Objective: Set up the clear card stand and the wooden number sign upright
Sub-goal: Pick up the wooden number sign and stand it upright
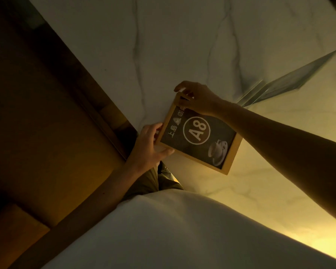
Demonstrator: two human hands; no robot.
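Observation:
The wooden number sign (199, 135) is a dark board in a light wood frame, marked "A8" with a coffee cup picture. It is held over the near edge of the white marble table (163, 45), tilted. My left hand (150, 147) grips its left corner. My right hand (196, 98) pinches its top corner from above. The clear card stand (279, 82) stands on the table at the right, beyond my right forearm, seen at a slant with its base plate near the wrist.
The table's left edge runs diagonally down to my body. A dark wooden floor or bench (47, 133) lies to the left of it. My white shirt (182, 230) fills the bottom of the view.

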